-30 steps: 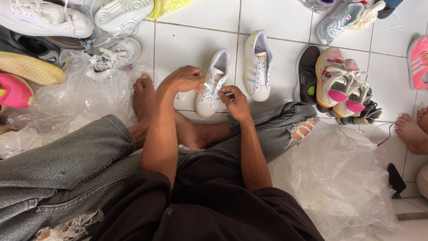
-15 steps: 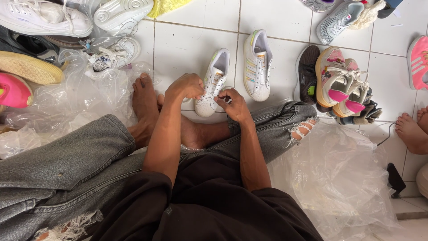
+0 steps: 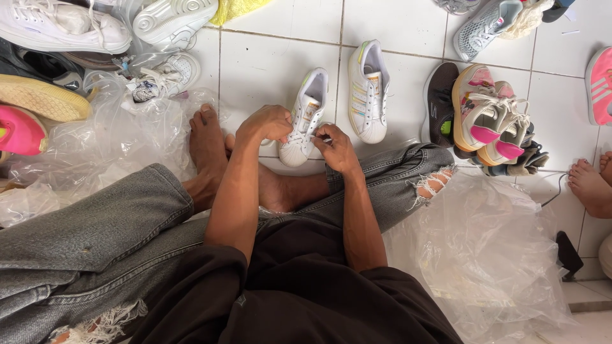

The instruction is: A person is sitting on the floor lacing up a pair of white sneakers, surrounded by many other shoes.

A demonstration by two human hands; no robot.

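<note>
Head view: left hand (image 3: pixel 266 122) and right hand (image 3: pixel 336 148), both curled closed, pinch the laces of a white sneaker (image 3: pixel 305 118) lying on the white tiled floor (image 3: pixel 280 60) just beside its mate (image 3: pixel 368 90), above crossed bare feet (image 3: pixel 210 153).

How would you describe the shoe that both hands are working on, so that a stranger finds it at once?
On the white tile floor, look just beyond the crossed bare feet. Two white sneakers lie there side by side. It is the left sneaker, with the left hand and right hand at its laces; its twin lies untouched.
</note>
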